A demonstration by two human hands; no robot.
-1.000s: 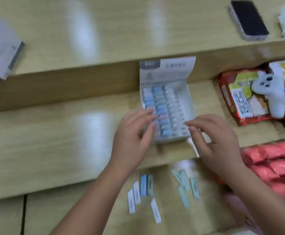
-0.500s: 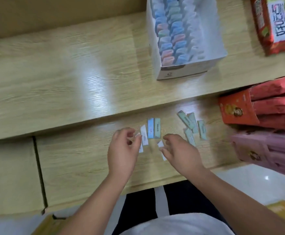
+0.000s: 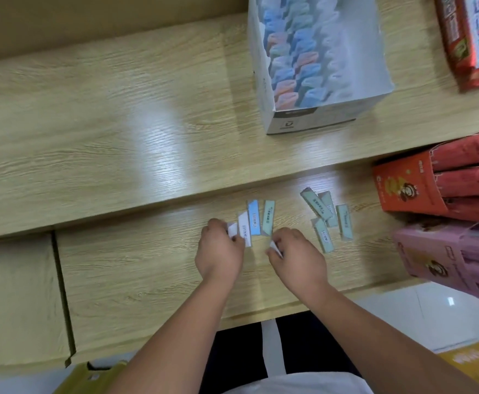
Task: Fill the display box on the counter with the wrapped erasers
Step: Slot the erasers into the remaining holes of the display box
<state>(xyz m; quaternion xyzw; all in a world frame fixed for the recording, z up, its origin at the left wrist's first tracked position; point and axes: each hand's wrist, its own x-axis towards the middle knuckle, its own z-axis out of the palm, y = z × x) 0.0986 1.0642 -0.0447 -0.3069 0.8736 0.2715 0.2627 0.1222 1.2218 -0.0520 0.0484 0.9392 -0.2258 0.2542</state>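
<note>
Looking down from the head camera, both hands work at the lower step of the light wood-grain desk point(image 3: 96, 155), close to its near edge. The left hand point(image 3: 219, 251) has its fingers pinched together on a white wrapped eraser point(image 3: 232, 230); the right hand point(image 3: 296, 255) is curled shut on another white wrapped eraser point(image 3: 275, 247), most of it hidden under the fingers. Just beyond the knuckles lie a second white eraser point(image 3: 244, 228), a blue one point(image 3: 254, 218) and a pale green one point(image 3: 268, 216), side by side and touching. A loose cluster of four pale green wrapped erasers point(image 3: 327, 218) sits to the right, some overlapping. The white cardboard display box point(image 3: 318, 66) stands on the upper step toward its right end, well apart from the hands, with rows of blue, pink and green erasers already packed upright inside.

The likely trouble is the grip: these pieces are small and slick, so a shallow pinch could drop one over the near edge onto the floor. Sweeping fingers could also scatter the neighbouring three. At the box, pushing a piece into tight rows could tip those already standing, or nudge the light box toward the red snack packet point(image 3: 468, 38) beside it.
</note>
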